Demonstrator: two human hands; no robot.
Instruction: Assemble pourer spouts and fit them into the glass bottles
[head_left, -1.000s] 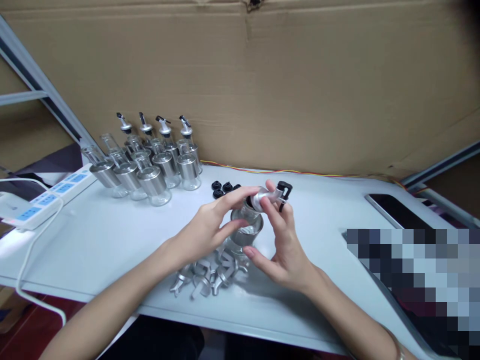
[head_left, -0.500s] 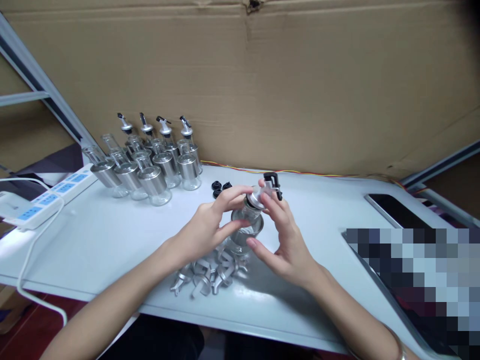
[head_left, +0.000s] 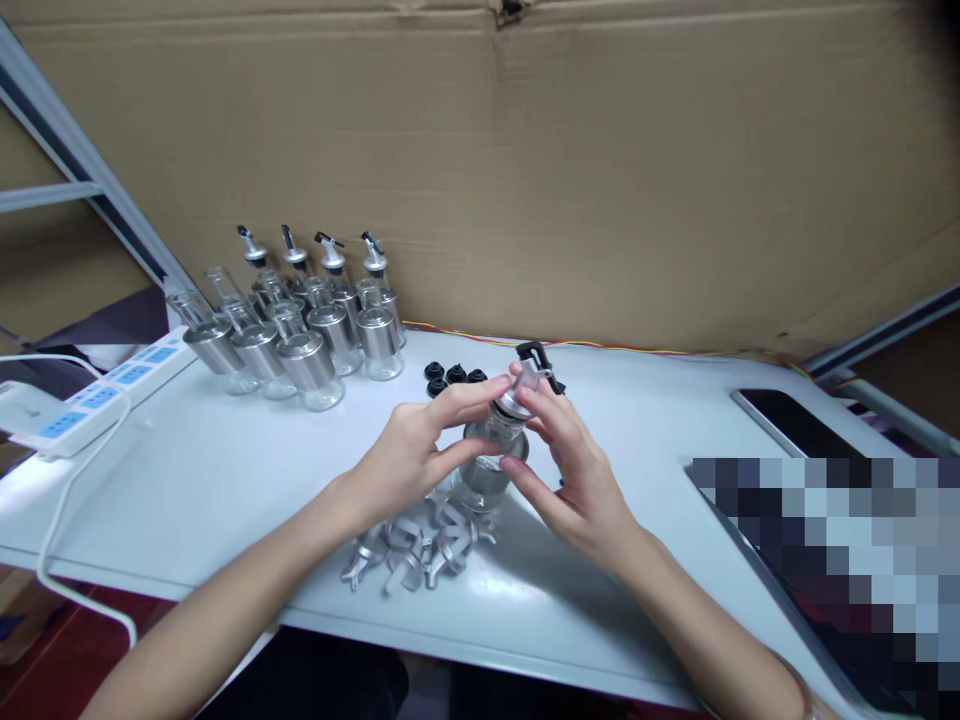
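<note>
In front of me a glass oil bottle [head_left: 482,494] with a steel band stands tilted slightly, a silver pour spout [head_left: 517,400] with a black flip cap in its mouth. My left hand [head_left: 420,450] grips around the bottle's neck, index finger against the spout's collar. From the other side my right hand [head_left: 581,470] holds the spout, its thumb near the bottle's shoulder; its far fingers are partly hidden. Several loose silver spout tops [head_left: 409,550] lie in a pile just before the bottle. Behind my left hand sit several small black stoppers [head_left: 456,374].
Several banded glass bottles [head_left: 304,360] stand at the back left, the rear ones fitted with spouts. A power strip [head_left: 112,390] with a white cable lies at the left edge. To the right is a phone [head_left: 795,420]; cardboard [head_left: 480,180] rises behind the table.
My right hand has shifted slightly left and turned the spout a little, its thumb now closer to the bottle. The left hand stays nearly in place.
</note>
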